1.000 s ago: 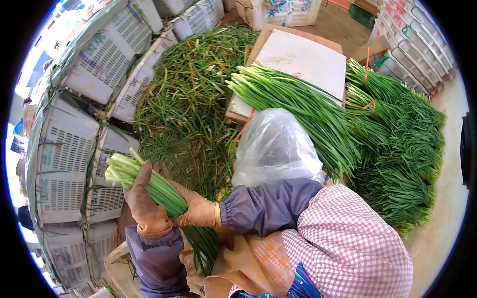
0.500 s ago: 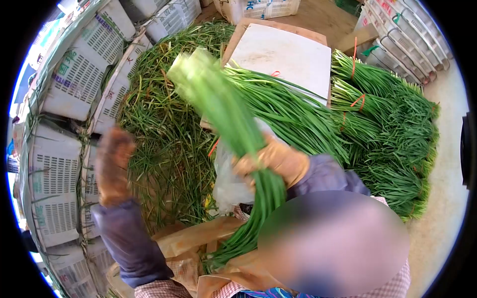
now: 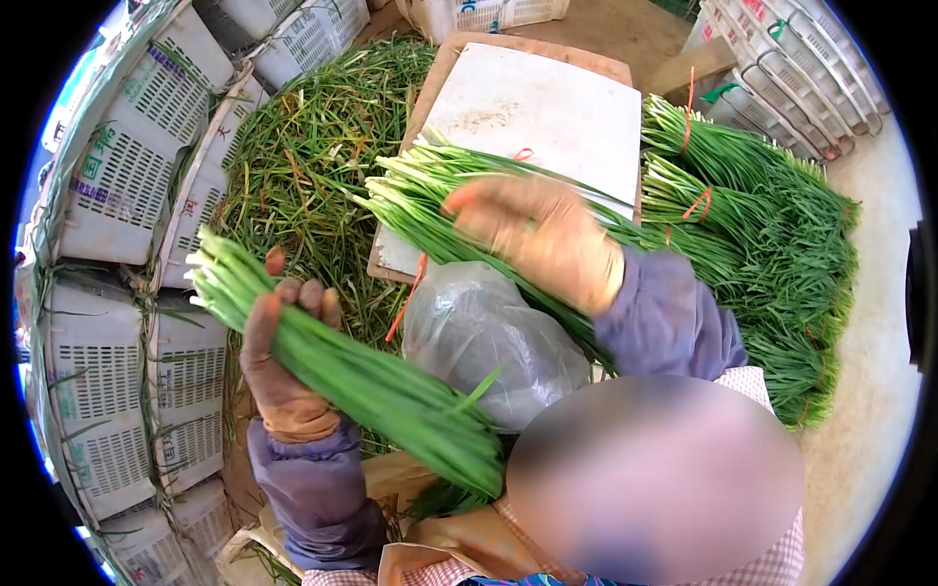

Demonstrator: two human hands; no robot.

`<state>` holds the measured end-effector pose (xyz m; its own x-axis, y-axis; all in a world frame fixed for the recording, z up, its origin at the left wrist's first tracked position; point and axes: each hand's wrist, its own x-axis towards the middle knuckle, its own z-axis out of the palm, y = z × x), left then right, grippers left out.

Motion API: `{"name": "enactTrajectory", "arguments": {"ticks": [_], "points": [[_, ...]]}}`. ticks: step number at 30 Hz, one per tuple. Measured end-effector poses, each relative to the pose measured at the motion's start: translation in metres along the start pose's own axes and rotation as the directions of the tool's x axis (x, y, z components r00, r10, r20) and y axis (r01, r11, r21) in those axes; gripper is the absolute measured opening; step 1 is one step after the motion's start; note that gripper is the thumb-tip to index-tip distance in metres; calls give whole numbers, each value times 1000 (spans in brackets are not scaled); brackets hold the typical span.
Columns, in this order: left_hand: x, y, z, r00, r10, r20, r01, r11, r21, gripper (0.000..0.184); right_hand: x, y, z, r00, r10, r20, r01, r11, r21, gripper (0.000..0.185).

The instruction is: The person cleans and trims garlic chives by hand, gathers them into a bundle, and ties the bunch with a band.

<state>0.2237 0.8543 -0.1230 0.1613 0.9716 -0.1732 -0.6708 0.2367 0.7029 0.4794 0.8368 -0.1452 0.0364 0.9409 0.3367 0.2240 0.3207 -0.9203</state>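
My left hand [image 3: 283, 376], in a brownish glove, is closed around a bunch of garlic chives [image 3: 366, 381]. The pale stem ends point up and left, and the green leaves hang toward my lap. My right hand [image 3: 542, 230], in a tan glove, is over a loose heap of garlic chives [image 3: 420, 200] lying on a white board [image 3: 547, 103]. Its fingers are stretched out and somewhat blurred, with no bunch in them. Whether they touch the chives below, I cannot tell. A clear plastic bag [image 3: 479, 327] bulges between the two hands.
Tied chive bundles [image 3: 772, 254] with red bands are stacked on the right. Loose leaf trimmings [image 3: 313, 146] cover the ground behind the left hand. White plastic crates [image 3: 103, 361] line the left, with more crates [image 3: 791, 68] at the back right. A red tie [image 3: 406, 298] hangs beside the bag.
The bunch has passed from my right hand to my left and swung down and left. My left hand has moved right and closed on it; the right hand has moved up over the heap.
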Motion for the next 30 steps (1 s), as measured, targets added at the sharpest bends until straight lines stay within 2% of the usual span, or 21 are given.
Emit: {"name": "enactTrajectory", "arguments": {"ticks": [1, 2, 3, 4, 5, 7, 8, 12, 14, 15, 17, 18, 22, 24, 25, 27, 28, 29, 30], "points": [[1, 5, -11, 998, -16, 67, 23, 995, -96, 48, 17, 19, -21, 996, -80, -36, 71, 979, -193, 22], [0, 5, -18, 990, -24, 138, 51, 980, -190, 47, 25, 35, -36, 999, -2, -33, -10, 934, -357, 20], [-1, 3, -23, 990, -19, 139, 46, 981, -190, 47, 32, 57, -45, 997, 72, -15, -69, 843, -534, 20], [-4, -1, -28, 985, -32, 170, 72, 970, -234, 47, 37, 69, -49, 999, 34, -6, -30, 747, -664, 21], [-7, -3, -32, 979, -46, 201, 101, 956, -276, 47, 39, 79, -52, 999, 34, -4, -28, 749, -662, 21], [-10, -7, -35, 979, -57, 195, 114, 948, -296, 46, 42, 84, -54, 978, 192, 84, -44, 578, -815, 18], [-10, -7, -37, 981, -59, 186, 110, 953, -281, 46, 43, 89, -55, 976, 187, 114, -26, 614, -789, 17], [-8, -4, -44, 974, -74, 214, 129, 959, -254, 50, 50, 76, -57, 975, 193, 113, -28, 606, -795, 15], [-9, 0, -43, 970, -101, 223, 149, 966, -213, 50, 53, 68, -58, 985, 142, 95, -36, 717, -696, 13], [-9, -1, -43, 971, -97, 218, 145, 966, -214, 50, 57, 65, -56, 985, 142, 101, -32, 719, -694, 13], [-6, -3, -39, 958, -125, 259, 180, 963, -199, 43, 66, 61, -46, 999, -11, 34, 30, 775, -631, 11], [-5, -6, -38, 973, -146, 178, 177, 968, -177, 43, 72, 64, -35, 999, -45, -2, 33, 773, -633, 13], [-5, -15, -26, 971, -146, 188, 184, 962, -201, 40, 91, 99, 3, 997, -50, 59, 77, 677, -732, 16], [-7, -10, -26, 980, -125, 154, 151, 974, -171, 40, 87, 102, 13, 975, 171, 141, -13, 679, -734, 19], [-8, -8, -26, 986, -110, 127, 128, 981, -144, 41, 84, 92, 14, 974, 173, 147, -9, 679, -734, 19], [-8, -2, -25, 986, -110, 125, 126, 983, -130, 41, 74, 63, 7, 987, -140, -80, 87, 882, -464, 30], [-7, -1, -22, 994, -103, 43, 107, 989, -100, 39, 65, 42, 12, 1000, 22, -9, -23, 991, -129, 42], [-6, -2, -18, 995, -98, -32, 95, 993, -67, 38, 51, 19, 22, 984, 149, 101, -168, 964, 207, 56], [-5, -5, -11, 995, -79, -55, 75, 995, -59, 30, 34, -6, 33, 964, 136, 229, -154, 986, 62, 72]]}}
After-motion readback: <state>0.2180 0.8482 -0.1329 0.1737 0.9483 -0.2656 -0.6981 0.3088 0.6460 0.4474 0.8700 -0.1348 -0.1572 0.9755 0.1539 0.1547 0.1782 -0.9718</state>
